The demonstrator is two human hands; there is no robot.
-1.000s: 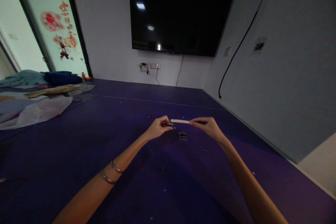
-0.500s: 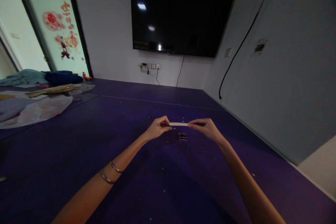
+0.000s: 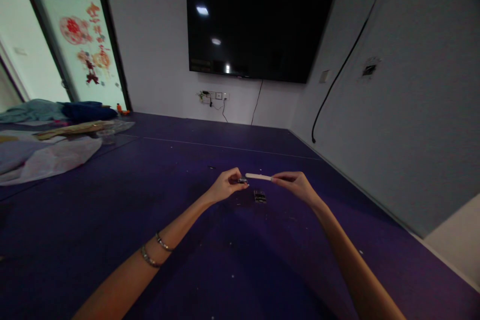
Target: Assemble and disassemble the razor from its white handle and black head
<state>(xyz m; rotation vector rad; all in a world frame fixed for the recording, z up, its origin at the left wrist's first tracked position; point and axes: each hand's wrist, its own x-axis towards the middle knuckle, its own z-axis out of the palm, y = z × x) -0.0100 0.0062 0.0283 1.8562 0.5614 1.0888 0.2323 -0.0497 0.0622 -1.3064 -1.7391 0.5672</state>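
Observation:
My right hand pinches one end of a pale, flat stick with a rounded tip, like a wooden craft stick. The stick points left, toward my left hand. Between the thumb and fingers of that left hand is a small dark and silvery piece, too small to name. The free tip of the stick lies just right of this piece and slightly above it; whether they touch I cannot tell. On the purple surface below the stick lies a small dark, clear-edged case or block.
Tiny white bits and a thin dark piece are scattered on the purple surface. Plastic bags and folded cloth lie at the far left. A television hangs on the wall, and a black cable dangles at right.
The stick's left end has come away from my left fingers, and the small dark piece now shows between them. My right hand has shifted slightly right and down with the stick.

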